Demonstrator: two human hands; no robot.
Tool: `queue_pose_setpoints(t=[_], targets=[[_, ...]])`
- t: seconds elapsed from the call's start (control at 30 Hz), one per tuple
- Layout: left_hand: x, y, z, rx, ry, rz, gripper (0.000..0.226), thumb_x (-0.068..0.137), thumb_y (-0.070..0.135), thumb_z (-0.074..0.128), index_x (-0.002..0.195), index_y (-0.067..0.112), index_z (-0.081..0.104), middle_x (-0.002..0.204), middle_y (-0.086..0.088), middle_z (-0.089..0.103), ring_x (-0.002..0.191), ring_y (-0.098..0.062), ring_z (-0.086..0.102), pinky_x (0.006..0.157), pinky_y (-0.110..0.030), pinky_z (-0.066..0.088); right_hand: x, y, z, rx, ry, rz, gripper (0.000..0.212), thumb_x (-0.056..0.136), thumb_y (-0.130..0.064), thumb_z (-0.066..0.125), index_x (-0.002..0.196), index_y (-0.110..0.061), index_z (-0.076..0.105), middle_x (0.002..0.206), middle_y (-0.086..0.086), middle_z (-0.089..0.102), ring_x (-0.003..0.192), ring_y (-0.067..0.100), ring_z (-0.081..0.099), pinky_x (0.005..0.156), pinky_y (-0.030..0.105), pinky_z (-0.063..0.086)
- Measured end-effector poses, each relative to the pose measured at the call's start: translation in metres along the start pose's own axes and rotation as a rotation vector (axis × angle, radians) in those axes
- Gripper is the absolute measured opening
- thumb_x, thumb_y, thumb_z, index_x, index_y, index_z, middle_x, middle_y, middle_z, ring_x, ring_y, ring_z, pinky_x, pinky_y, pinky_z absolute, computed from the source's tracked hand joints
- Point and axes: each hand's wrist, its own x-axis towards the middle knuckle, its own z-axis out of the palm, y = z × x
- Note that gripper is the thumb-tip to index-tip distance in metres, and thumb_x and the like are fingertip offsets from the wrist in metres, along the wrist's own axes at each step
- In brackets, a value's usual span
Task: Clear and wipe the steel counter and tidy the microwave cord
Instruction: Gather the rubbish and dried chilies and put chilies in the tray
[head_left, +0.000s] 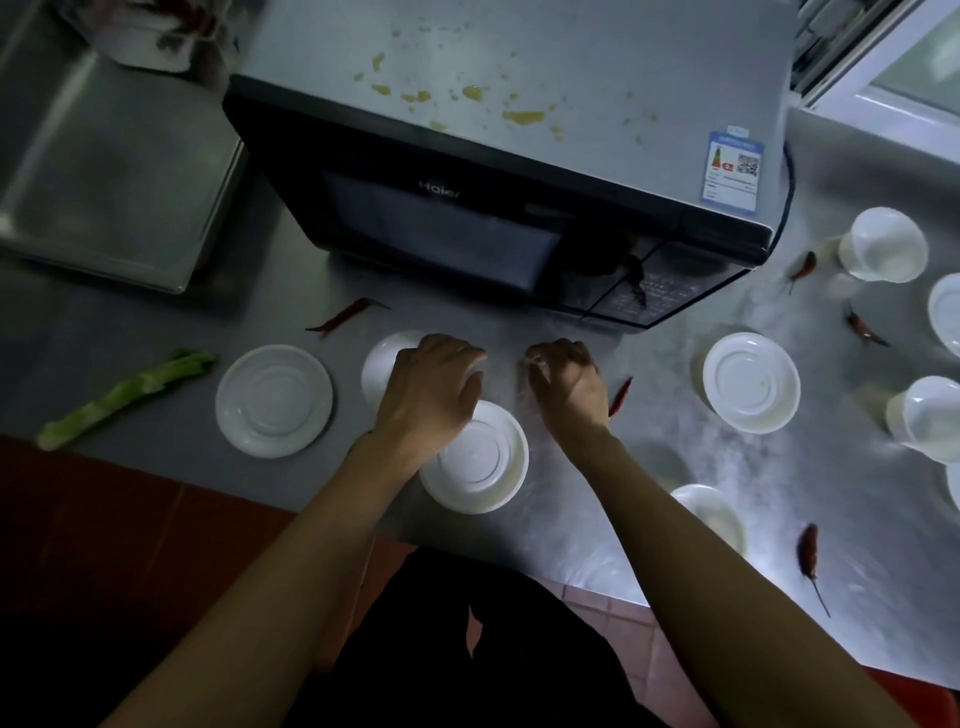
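Hovering knuckles-up over the counter (649, 415) — left hand (431, 387), right hand (566, 379).

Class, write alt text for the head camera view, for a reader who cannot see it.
Two bare hands, left hand and right hand, reach over a steel counter in front of a black microwave with yellow spills on top. White lids and tubs, red chillies and a green stalk lie scattered around.
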Motion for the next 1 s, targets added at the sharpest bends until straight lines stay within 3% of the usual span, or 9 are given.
queue_pose_setpoints(t=[0.3, 0.43, 0.57, 0.7, 0.83, 1.0], targets=[[-0.029, 0.041, 0.014, 0.016, -0.021, -0.02, 0.034, 0.097, 0.031, 0.056, 0.13, 0.023, 0.061, 0.131, 0.004, 0.062, 0.125, -0.017, 0.052, 0.104, -0.04, 0.039, -0.037, 0.022, -0.04, 0.153, 0.162, -0.096, 0.016, 0.092, -0.018, 0.065, 0.105, -0.017, 0.072, 0.107, 0.007, 0.069, 0.099, 0.029, 0.063, 0.08, 0.041, 0.055], [-0.047, 0.065, 0.021, 0.009, -0.022, -0.017, 0.034, 0.098, 0.032, 0.055, 0.13, 0.023, 0.061, 0.132, 0.004, 0.061, 0.126, -0.018, 0.051, 0.102, -0.038, 0.034, -0.06, 0.039, -0.049, 0.171, 0.184, -0.141, 0.013, 0.089, -0.014, 0.067, 0.102, -0.013, 0.073, 0.102, 0.009, 0.071, 0.092, 0.031, 0.064, 0.078, 0.04, 0.055], [-0.067, 0.084, 0.029, -0.013, -0.037, -0.038, 0.039, 0.094, 0.034, 0.05, 0.124, 0.015, 0.064, 0.124, -0.003, 0.066, 0.119, -0.025, 0.057, 0.1, -0.043, 0.041, -0.082, 0.052, -0.053, 0.223, 0.183, -0.151, 0.013, 0.09, -0.014, 0.066, 0.1, -0.012, 0.072, 0.096, 0.008, 0.073, 0.082, 0.03, 0.068, 0.071, 0.037, 0.056], [-0.087, 0.093, 0.033, -0.015, -0.085, -0.067, 0.047, 0.092, 0.039, 0.042, 0.129, 0.017, 0.061, 0.13, -0.003, 0.062, 0.123, -0.025, 0.052, 0.104, -0.043, 0.037, -0.102, 0.059, -0.049, 0.246, 0.165, -0.16, 0.015, 0.091, -0.017, 0.065, 0.104, -0.014, 0.072, 0.099, 0.006, 0.074, 0.084, 0.027, 0.068, 0.072, 0.036, 0.057], [-0.101, 0.097, 0.032, 0.007, -0.084, -0.076, 0.038, 0.099, 0.03, 0.05, 0.134, 0.017, 0.057, 0.138, -0.002, 0.057, 0.128, -0.025, 0.046, 0.108, -0.039, 0.024, -0.115, 0.059, -0.045, 0.266, 0.133, -0.148, 0.019, 0.092, -0.022, 0.062, 0.109, -0.018, 0.071, 0.104, 0.004, 0.074, 0.088, 0.024, 0.068, 0.076, 0.04, 0.058], [-0.102, 0.1, 0.034, 0.03, -0.076, -0.04, 0.036, 0.098, 0.027, 0.052, 0.132, 0.018, 0.059, 0.133, -0.002, 0.06, 0.124, -0.024, 0.049, 0.106, -0.038, 0.027, -0.127, 0.06, -0.051, 0.254, 0.165, -0.117, 0.019, 0.091, -0.019, 0.064, 0.108, -0.017, 0.071, 0.102, 0.004, 0.074, 0.086, 0.025, 0.068, 0.073, 0.04, 0.058]])
